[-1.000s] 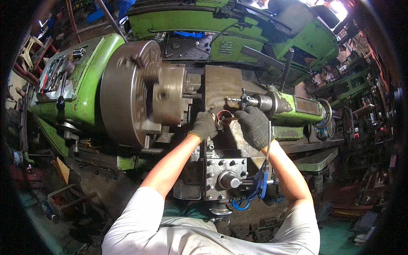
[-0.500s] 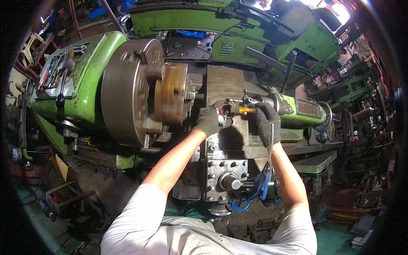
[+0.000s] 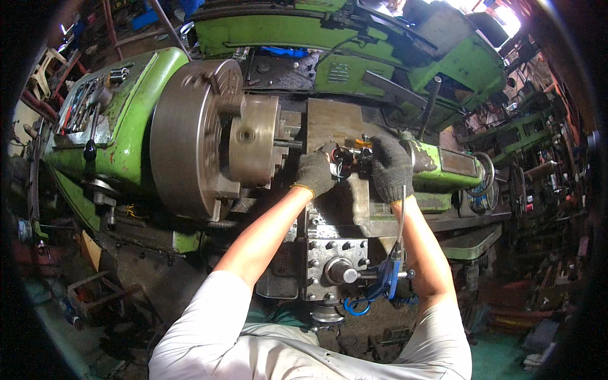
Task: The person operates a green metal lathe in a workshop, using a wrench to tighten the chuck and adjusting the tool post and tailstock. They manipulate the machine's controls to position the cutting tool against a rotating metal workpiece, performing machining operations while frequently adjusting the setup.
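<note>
Head view. Count: 2 gloved hands, 1 small red-rimmed pot, 1 orange-handled tool, 1 green lathe.

Left hand (image 3: 315, 174): fingers wrapped about the left side of the red-rimmed pot (image 3: 341, 156). Pot sits just right of this grip, between the 2 hands; cannot tell whether its base touches the metal below.

Right hand (image 3: 392, 166): fingers curled, gripping the orange-handled tool (image 3: 362, 143). Only a short piece of handle shows, at the far left edge of the glove; working end not clear. Pot lies just left of this grip.

Lathe, left to right: 1 large round chuck (image 3: 190, 139); 1 cylindrical workpiece (image 3: 253, 139) held in it, left of the hands; 1 brown flat plate (image 3: 334, 119) on the far side of the pot; 1 green tailstock (image 3: 446, 161), right of the right hand, with 1 handwheel (image 3: 487, 174).

Near side: 1 square tool post (image 3: 320, 256); 1 blue air gun (image 3: 392, 272) just right of it. Far side: 1 second green machine (image 3: 354, 66).
</note>
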Demonstrator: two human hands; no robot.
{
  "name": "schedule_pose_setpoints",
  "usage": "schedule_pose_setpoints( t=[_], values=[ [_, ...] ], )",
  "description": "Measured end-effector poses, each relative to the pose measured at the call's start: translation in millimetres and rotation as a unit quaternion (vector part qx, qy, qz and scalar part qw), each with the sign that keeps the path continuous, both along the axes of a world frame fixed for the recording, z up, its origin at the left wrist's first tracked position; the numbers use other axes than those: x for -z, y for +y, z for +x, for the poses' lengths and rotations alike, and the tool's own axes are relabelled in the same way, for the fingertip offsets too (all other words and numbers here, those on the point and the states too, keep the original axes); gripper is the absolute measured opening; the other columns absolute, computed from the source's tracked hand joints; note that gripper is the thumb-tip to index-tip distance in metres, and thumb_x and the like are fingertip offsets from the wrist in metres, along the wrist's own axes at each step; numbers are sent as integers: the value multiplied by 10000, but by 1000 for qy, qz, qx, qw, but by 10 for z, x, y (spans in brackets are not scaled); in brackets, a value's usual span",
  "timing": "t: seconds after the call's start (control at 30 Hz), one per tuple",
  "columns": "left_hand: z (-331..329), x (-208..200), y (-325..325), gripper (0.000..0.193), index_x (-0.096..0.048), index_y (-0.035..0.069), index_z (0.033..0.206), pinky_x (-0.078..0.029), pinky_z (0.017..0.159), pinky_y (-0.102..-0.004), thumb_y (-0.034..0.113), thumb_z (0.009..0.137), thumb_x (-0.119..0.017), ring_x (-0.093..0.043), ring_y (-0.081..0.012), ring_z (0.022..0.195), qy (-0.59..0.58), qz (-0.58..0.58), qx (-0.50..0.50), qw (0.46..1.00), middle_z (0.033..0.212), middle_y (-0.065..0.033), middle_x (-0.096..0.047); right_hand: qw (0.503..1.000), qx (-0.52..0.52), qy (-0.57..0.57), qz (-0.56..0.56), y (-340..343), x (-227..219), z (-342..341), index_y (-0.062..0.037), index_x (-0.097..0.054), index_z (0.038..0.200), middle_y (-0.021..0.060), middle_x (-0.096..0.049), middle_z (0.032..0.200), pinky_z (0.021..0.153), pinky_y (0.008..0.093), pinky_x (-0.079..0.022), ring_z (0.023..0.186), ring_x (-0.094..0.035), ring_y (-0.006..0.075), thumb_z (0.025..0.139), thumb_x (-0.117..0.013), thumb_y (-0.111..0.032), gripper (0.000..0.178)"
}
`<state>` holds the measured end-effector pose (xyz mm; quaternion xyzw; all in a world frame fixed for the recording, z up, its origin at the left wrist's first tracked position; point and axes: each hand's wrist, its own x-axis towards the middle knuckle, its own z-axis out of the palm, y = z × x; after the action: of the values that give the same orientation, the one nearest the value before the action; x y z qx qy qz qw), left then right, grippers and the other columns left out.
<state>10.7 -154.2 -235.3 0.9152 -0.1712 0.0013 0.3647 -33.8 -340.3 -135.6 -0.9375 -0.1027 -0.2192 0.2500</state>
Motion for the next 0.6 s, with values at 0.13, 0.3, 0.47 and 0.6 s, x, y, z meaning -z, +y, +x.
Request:
schedule_pose_setpoints(
  t=[0.13, 0.3, 0.47, 0.6],
  values=[
    [37, -9, 7, 544, -542, 103, 1202, -529, 799, -497, 247, 747, -802, -696, -405, 982, 13, 8, -6, 1000, 1052, -195, -719, 999, -9, 13, -39, 11, -12, 41, -68, -672, 1204, 192, -689, 1095, 906, 446, -520, 1048, -658, 389, 896, -637, -93, 311],
    [28, 10, -6, 553, -558, 89, 1224, -538, 823, -489, 232, 744, -792, -697, -404, 983, 48, 2, 2, 999, 1053, -205, -716, 999, -31, -27, -32, -20, -59, -71, -60, -654, 1206, 197, -682, 1047, 859, 468, -517, 993, -652, 400, 883, -631, -62, 324],
    [95, 341, -44, 536, -584, 65, 1221, -548, 799, -490, 230, 749, -778, -707, -397, 933, 2, 109, -8, 994, 969, -211, -721, 991, -77, -37, -104, 4, -27, -220, -70, -673, 1144, 176, -676, 1001, 827, 484, -513, 947, -641, 398, 840, -637, -8, 312],
    [71, 352, -19, 593, -580, 77, 1248, -553, 790, -487, 285, 747, -821, -708, -390, 930, 8, 25, 15, 1000, 973, -212, -718, 984, -91, -21, -151, -9, 29, -303, -66, -682, 1109, 166, -683, 1006, 829, 491, -511, 935, -641, 400, 823, -655, -8, 293]
  ],
)
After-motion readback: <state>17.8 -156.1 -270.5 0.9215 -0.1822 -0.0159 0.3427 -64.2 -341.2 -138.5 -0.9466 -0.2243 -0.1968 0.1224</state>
